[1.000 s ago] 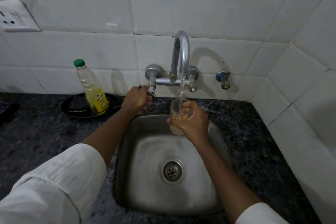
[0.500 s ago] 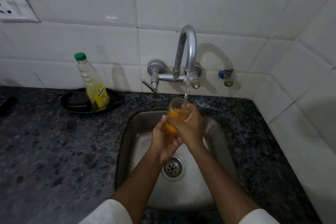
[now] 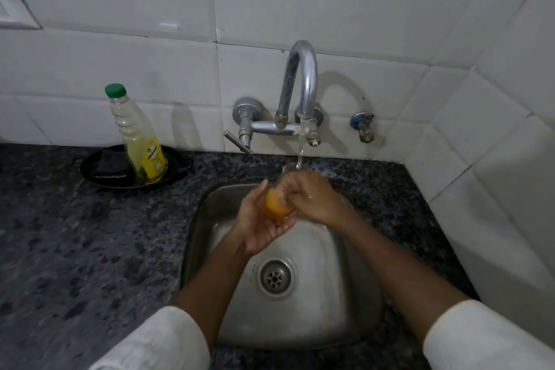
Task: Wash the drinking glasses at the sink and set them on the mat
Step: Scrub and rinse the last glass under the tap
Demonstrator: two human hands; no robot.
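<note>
A clear drinking glass (image 3: 274,204) with an orange tint inside is held over the steel sink (image 3: 354,309), its rim under the running tap (image 3: 300,84). My right hand (image 3: 312,201) grips the glass from the right, fingers curled round its upper part. My left hand (image 3: 255,222) cups the glass from below and the left, palm up, fingers wrapped under its base. A thin stream of water (image 3: 299,150) falls into the rim. No mat is in view.
A bottle of yellow liquid with a green cap (image 3: 138,141) stands on a black dish (image 3: 99,171) on the dark speckled counter (image 3: 75,249), left of the sink. White tiled walls close the back and right. A small blue-handled valve (image 3: 363,126) sits right of the tap.
My left hand left the tap lever and came under the glass. Both hands now hold the glass a little lower over the sink. Water keeps running.
</note>
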